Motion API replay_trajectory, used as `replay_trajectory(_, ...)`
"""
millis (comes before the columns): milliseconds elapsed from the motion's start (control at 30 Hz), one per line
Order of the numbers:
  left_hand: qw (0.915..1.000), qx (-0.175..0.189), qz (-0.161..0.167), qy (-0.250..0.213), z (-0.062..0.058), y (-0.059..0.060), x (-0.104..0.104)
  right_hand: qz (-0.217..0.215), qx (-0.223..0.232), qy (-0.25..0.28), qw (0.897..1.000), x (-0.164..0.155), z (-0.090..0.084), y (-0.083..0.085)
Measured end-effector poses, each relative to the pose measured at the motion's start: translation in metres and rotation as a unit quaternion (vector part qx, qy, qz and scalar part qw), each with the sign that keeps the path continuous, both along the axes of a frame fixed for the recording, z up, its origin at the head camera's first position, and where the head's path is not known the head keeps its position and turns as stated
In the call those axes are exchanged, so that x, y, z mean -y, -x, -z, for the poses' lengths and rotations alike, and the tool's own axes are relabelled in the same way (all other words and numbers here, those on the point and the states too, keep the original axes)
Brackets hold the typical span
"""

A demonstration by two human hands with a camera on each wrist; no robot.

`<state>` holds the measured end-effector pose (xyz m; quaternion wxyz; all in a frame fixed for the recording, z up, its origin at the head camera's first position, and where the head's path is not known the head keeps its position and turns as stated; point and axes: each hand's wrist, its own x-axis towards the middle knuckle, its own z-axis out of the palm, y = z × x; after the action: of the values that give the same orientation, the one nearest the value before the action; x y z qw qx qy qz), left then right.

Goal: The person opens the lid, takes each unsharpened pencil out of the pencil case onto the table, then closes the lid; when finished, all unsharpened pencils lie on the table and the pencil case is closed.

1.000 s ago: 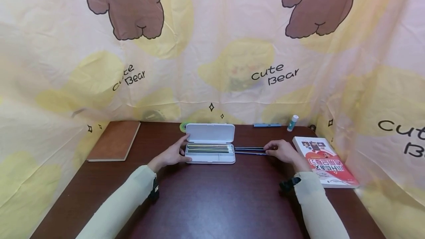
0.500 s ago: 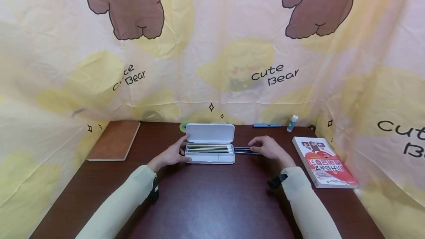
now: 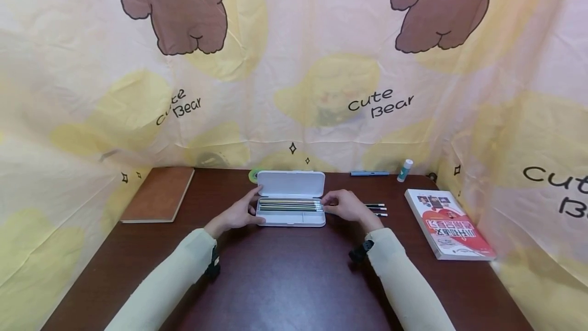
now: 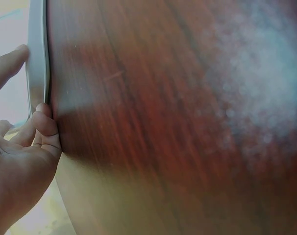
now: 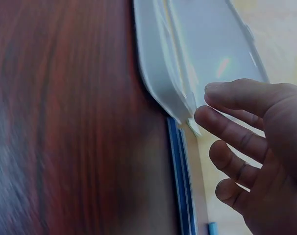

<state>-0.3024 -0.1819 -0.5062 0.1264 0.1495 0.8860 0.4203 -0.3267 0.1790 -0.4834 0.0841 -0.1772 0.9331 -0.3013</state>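
An open white pencil case (image 3: 290, 184) lies at the middle of the dark wooden table (image 3: 294, 269), with several pencils in its tray. My left hand (image 3: 239, 213) holds the case's left end; in the left wrist view the thumb (image 4: 11, 63) is on one side of the rim (image 4: 38, 58) and curled fingers (image 4: 43, 122) on the other. My right hand (image 3: 344, 204) sits at the case's right end over dark blue pencils (image 3: 377, 209) lying on the table. In the right wrist view its fingers (image 5: 236, 134) hang loosely curved beside the case corner (image 5: 163, 93), clear of the pencils (image 5: 182, 176).
A brown notebook (image 3: 158, 194) lies at the back left and a red and white book (image 3: 447, 223) at the right. A glue stick (image 3: 405, 170), a blue pen (image 3: 369, 173) and a green tape roll (image 3: 254, 174) sit along the back by the bear-print curtain.
My right hand has slid left along the blue pencils, from near the book to the case's right end, uncovering their right tips. The left hand and the case have stayed put.
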Motion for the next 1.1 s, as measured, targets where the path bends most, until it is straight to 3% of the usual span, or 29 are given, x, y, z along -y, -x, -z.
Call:
replay_trajectory(400,1.0000,0.004,-0.001,-0.001,0.001,0.001,0.001,-0.043,-0.014,-0.036,0.998,0.021,0.006,0.003)
replay_trajectory(1100,0.9999,0.010,-0.010,-0.004,0.003,0.000,0.000,-0.050,-0.028,-0.057,0.997,0.035,0.011,0.002)
